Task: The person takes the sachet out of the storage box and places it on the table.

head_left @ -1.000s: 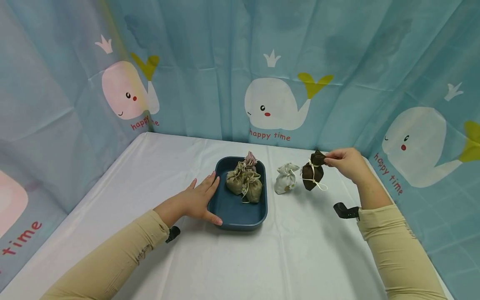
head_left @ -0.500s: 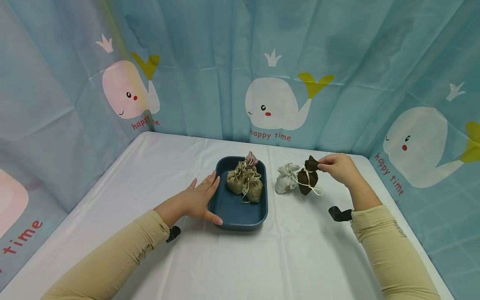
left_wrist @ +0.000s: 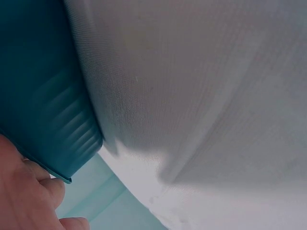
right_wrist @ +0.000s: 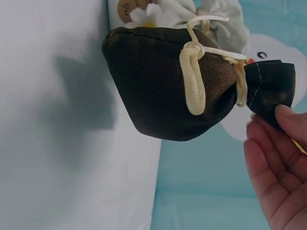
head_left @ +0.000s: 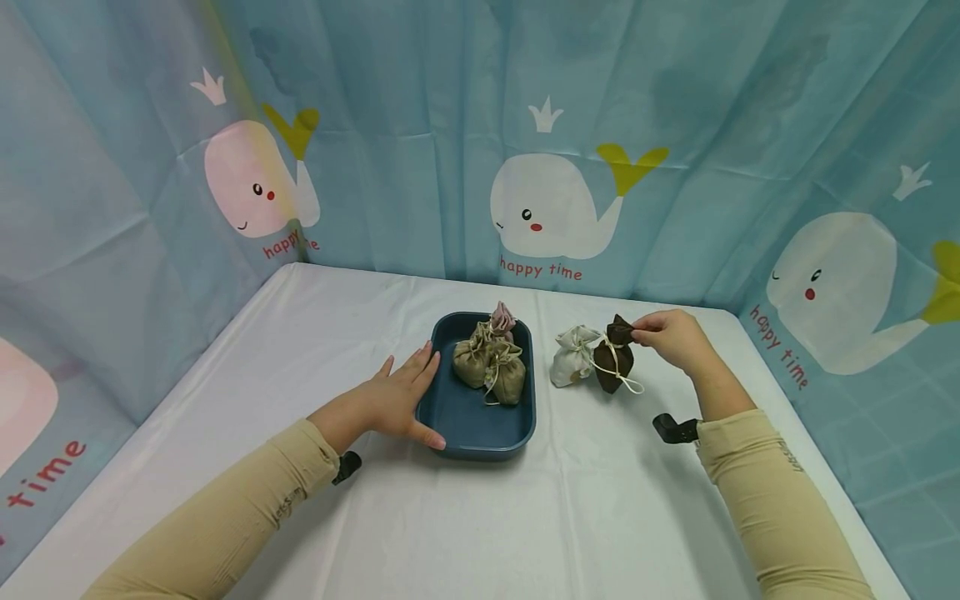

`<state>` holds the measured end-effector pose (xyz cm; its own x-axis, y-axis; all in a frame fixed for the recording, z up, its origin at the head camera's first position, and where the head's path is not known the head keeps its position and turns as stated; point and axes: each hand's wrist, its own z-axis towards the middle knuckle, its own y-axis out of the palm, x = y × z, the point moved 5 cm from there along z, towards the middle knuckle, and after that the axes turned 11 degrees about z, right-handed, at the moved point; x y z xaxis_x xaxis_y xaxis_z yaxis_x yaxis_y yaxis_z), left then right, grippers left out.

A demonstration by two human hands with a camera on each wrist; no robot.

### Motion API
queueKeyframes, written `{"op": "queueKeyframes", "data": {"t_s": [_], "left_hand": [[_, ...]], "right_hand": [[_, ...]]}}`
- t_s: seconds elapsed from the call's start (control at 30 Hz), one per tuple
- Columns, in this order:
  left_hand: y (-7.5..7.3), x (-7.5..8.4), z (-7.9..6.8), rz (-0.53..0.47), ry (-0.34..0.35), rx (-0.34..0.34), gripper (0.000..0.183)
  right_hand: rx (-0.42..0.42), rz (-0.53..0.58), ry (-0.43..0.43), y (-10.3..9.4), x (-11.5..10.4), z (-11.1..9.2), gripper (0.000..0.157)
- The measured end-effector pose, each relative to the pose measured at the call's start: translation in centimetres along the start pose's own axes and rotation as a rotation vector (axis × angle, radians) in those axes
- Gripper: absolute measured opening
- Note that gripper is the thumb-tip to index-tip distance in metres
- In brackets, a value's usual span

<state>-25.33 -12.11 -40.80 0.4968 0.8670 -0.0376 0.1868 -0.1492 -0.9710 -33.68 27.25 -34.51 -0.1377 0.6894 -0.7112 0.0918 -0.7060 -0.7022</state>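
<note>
In the head view my right hand (head_left: 675,337) pinches the gathered top of a dark brown drawstring pouch (head_left: 613,368) tied with cream cord. The right wrist view shows this brown pouch (right_wrist: 168,81) with thumb and fingertips on its neck; a shadow lies on the cloth beside it. A pale pouch (head_left: 573,358) stands just left of it. My left hand (head_left: 393,404) rests with spread, straight fingers on the left rim of a dark blue tray (head_left: 480,433). Inside the tray sit two olive pouches (head_left: 505,379) and a pinkish one (head_left: 502,320) behind them.
A white cloth (head_left: 480,525) covers the table. Blue curtains (head_left: 375,167) printed with whales stand along its back and sides. In the left wrist view the tray's outer wall (left_wrist: 43,86) rises beside the cloth.
My right hand has moved left and slightly down with the brown pouch, bringing it close beside the pale pouch. The left hand and the tray have stayed in place.
</note>
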Motion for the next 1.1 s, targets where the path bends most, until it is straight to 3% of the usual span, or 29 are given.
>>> {"op": "queueKeyframes", "data": {"t_s": [1.1], "left_hand": [[-0.1, 0.0, 0.0, -0.019, -0.007, -0.009, 0.133]], "right_hand": [[-0.029, -0.02, 0.031, 1.4, 1.9, -0.1, 0.021]]}}
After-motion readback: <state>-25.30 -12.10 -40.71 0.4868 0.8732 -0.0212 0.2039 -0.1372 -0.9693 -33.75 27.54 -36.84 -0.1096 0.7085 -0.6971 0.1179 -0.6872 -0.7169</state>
